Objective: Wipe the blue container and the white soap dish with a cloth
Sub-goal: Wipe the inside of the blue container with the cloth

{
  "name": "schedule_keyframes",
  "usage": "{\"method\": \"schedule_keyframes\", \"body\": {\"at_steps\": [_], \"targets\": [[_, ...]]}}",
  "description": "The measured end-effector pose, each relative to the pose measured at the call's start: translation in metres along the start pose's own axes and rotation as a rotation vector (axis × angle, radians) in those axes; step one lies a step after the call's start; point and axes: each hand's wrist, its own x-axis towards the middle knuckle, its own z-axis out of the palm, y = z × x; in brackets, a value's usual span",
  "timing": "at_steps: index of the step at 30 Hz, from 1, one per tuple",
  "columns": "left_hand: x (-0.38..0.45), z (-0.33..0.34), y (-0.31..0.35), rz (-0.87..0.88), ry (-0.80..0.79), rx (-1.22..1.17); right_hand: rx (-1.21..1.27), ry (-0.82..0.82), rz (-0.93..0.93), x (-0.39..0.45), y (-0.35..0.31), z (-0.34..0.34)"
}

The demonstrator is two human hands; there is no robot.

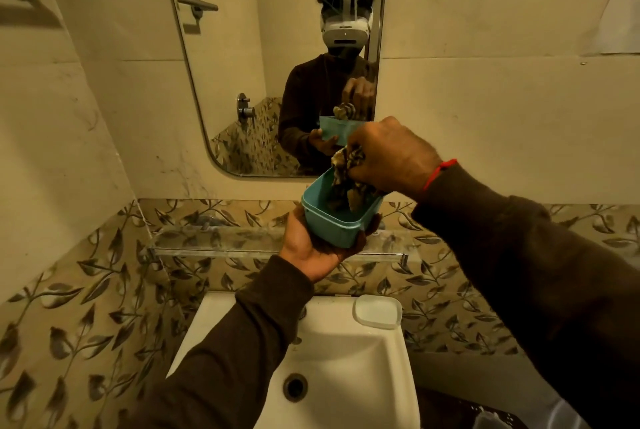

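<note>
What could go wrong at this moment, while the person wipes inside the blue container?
1. The left hand holds the blue container tilted in the air above the sink; pressure from the cloth might make it slip and fall.
2. The white soap dish sits near the sink's edge; a sleeve could knock it.

No text, label or number can be read on anything here

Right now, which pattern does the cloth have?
The cloth has dark and light stripes, seen best in the head view.
</note>
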Motion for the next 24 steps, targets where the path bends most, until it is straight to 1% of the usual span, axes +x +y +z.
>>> {"method": "schedule_keyframes", "body": {"at_steps": [3,6,8,12,16,21,24], "targets": [[0.0,0.003,-0.008,0.03,-0.008,0.016,-0.123,0.007,-0.016,-0.004,-0.012,0.009],[-0.001,0.004,-0.009,0.08,-0.043,0.01,-0.139,-0.02,-0.035,-0.007,-0.019,0.017],[-0.003,0.002,-0.009,0.09,-0.037,0.038,-0.096,-0.081,-0.024,-0.007,-0.02,0.02],[-0.003,-0.002,-0.01,0.084,0.024,0.064,-0.064,-0.21,-0.028,-0.005,-0.02,0.021],[-0.003,-0.004,-0.009,0.116,0.057,0.11,0.007,-0.277,-0.061,-0.006,-0.023,0.026],[-0.004,-0.008,-0.005,0.143,0.051,0.068,0.142,-0.23,-0.042,-0.008,-0.023,0.029],[-0.004,-0.006,-0.003,0.145,0.064,0.074,0.309,-0.233,-0.096,-0.01,-0.028,0.03]]}}
